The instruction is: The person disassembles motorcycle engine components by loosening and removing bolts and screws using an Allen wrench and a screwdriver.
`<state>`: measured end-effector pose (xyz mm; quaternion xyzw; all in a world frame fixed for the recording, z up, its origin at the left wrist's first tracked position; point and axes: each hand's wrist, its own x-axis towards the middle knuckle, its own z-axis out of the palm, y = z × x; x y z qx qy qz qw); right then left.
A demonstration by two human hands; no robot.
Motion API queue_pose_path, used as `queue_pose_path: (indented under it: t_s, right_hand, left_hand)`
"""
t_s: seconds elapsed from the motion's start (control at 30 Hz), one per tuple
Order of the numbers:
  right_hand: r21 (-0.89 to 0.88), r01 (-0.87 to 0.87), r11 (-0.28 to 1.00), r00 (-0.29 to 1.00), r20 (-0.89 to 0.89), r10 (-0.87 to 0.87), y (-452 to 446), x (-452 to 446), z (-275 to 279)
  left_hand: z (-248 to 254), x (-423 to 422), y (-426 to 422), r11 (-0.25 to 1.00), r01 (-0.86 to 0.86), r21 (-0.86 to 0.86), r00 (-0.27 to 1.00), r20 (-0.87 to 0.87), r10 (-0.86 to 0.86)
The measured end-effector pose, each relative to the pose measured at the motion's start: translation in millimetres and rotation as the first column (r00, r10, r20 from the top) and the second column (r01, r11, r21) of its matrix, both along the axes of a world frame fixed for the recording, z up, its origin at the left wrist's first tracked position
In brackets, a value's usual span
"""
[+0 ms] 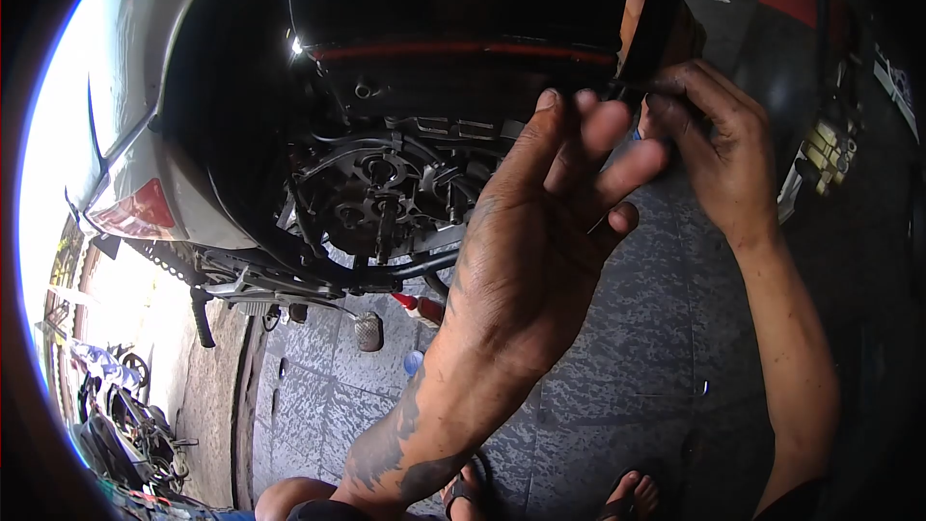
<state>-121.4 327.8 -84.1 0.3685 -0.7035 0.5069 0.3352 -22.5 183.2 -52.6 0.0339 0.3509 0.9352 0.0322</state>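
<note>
My left hand (pixel 550 260) is raised palm up in front of an opened motorcycle engine (pixel 381 198). Its thumb and fingers are apart and partly curled, and I see nothing held in them. At its right, my right hand (pixel 719 145) has thumb and forefinger pinched together close to the left fingertips. A small dark thing (pixel 625 89) shows at that pinch, too dim to name. Inside the engine, round metal parts and a shaft are exposed below a black body panel (pixel 463 10) with a red stripe.
A pale tail panel with a red light (pixel 140 212) is at the left. Under the engine are a foot pedal (pixel 368 331) and a red-and-white bottle (pixel 422 309) on grey tiles (pixel 617 367). Metal parts (pixel 828 154) lie at the right. Sandalled feet (pixel 632 497) show below.
</note>
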Motion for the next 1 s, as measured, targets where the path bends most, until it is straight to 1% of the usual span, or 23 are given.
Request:
queue_pose_path:
  t_s: [0.07, 0.13, 0.23, 0.33, 0.4, 0.43, 0.5, 0.57, 0.63, 0.7, 0.73, 0.8, 0.93, 1.0]
  right_hand:
    - [-0.004, -0.013, 1.000, 1.000, 0.014, 0.013, -0.2, 0.5, 0.6]
    - [-0.002, 0.004, 1.000, 1.000, -0.010, -0.004, -0.2, 0.7, 1.3]
    - [-0.004, -0.016, 1.000, 1.000, 0.009, 0.016, 0.5, -0.7, 0.4]
    - [0.009, -0.007, 1.000, 1.000, 0.002, 0.007, 1.3, 0.2, 1.7]
    - [0.012, 0.003, 1.000, 1.000, 0.001, -0.003, 1.1, 1.2, 2.3]
    - [0.016, 0.013, 1.000, 1.000, -0.001, -0.013, 0.9, 1.6, 2.8]
    - [0.009, 0.007, 1.000, 1.000, 0.013, -0.007, 0.5, 1.2, 2.1]
    - [0.002, 0.001, 1.000, 1.000, 0.027, -0.001, 0.6, 1.6, 2.9]
    - [0.020, 0.031, 0.999, 1.000, 0.003, -0.031, 1.2, 3.1, 4.2]
    - [0.015, 0.026, 1.000, 1.000, -0.006, -0.026, 1.4, 2.5, 4.2]
    - [0.011, 0.020, 1.000, 1.000, -0.015, -0.020, 1.1, 2.2, 4.2]
    - [0.014, 0.029, 0.999, 0.999, -0.017, -0.028, 1.2, 1.8, 4.1]
    - [0.017, 0.032, 0.999, 0.999, 0.013, -0.032, 1.9, 2.3, 3.9]
    - [0.003, 0.026, 1.000, 1.000, -0.004, -0.026, 1.1, 1.7, 3.3]
  left_hand:
    - [-0.1, 0.4, 0.0, 1.000, -0.003, -0.011, 1.000, 0.006, 0.003]
    - [-0.2, 0.7, -0.4, 1.000, -0.005, -0.021, 1.000, 0.012, 0.005]
    - [-0.1, 0.4, -0.9, 1.000, 0.006, -0.015, 1.000, -0.010, -0.006]
    - [0.2, 0.0, -1.2, 0.998, -0.006, -0.055, 1.000, -0.013, 0.005]
    - [0.0, 0.7, -2.1, 0.993, 0.033, -0.110, 0.999, -0.028, -0.037]
    - [1.2, 1.0, -1.0, 0.993, 0.033, -0.111, 0.999, -0.030, -0.036]
    - [3.6, 1.5, 2.4, 0.996, -0.034, -0.080, 0.999, -0.021, 0.032]
    - [2.3, 0.7, 1.7, 0.996, -0.038, -0.084, 0.999, -0.023, 0.036]
    - [2.2, 0.9, 2.4, 0.995, -0.040, -0.089, 0.999, -0.023, 0.039]
    - [3.6, 2.6, 3.8, 0.979, -0.100, -0.176, 0.995, 0.002, 0.102]
    - [4.0, 2.9, 4.1, 0.979, -0.101, -0.176, 0.995, 0.002, 0.103]
    - [4.7, 3.0, 4.6, 0.964, -0.122, -0.236, 0.991, 0.017, 0.130]
    - [5.7, 3.7, 7.7, 0.954, -0.158, -0.254, 0.985, 0.031, 0.171]
    - [4.6, 2.4, 7.9, 0.951, -0.165, -0.263, 0.984, 0.025, 0.178]
